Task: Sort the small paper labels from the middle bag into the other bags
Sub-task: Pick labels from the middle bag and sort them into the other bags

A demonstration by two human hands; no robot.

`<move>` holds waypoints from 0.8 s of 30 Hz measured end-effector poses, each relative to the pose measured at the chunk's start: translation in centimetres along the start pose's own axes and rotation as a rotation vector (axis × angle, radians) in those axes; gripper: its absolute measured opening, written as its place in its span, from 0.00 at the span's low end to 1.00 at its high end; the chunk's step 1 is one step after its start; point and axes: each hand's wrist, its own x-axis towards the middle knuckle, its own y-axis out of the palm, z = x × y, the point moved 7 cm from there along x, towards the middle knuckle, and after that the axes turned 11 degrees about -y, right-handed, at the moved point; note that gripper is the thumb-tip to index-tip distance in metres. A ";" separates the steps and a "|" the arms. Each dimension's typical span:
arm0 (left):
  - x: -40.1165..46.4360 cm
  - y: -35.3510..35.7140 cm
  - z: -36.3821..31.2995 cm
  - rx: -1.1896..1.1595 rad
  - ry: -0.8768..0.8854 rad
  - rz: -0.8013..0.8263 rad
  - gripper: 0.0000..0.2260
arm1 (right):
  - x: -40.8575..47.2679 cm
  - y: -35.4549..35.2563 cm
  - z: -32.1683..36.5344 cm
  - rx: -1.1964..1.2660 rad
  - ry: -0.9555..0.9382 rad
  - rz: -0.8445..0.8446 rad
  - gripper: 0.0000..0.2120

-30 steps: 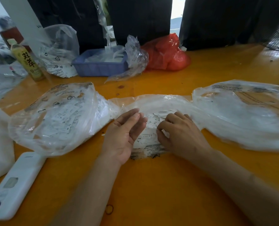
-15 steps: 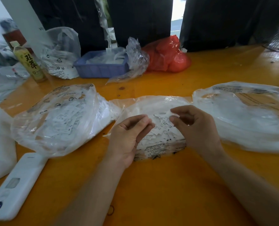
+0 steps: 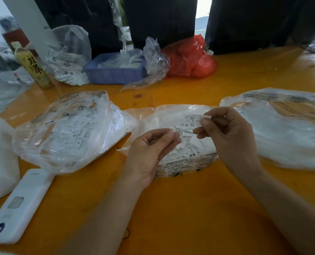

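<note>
I see the right hand (image 3: 232, 137) pinching a paper label (image 3: 193, 120) above the middle bag (image 3: 173, 115). The left hand (image 3: 149, 151), at its 8 o'clock, has curled fingers; what that grip holds I cannot tell.

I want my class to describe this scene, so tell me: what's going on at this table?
A person is sorting paper labels. The right hand pinches one label, marked S, above the open middle bag. The left hand hovers at the pile, fingers curled; whether it holds a label is unclear. The left bag and right bag lie on either side.
</note>
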 end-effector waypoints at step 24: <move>0.0 0.3 0.2 0.110 0.033 0.006 0.14 | -0.5 1.0 0.4 -0.211 -0.036 0.083 0.07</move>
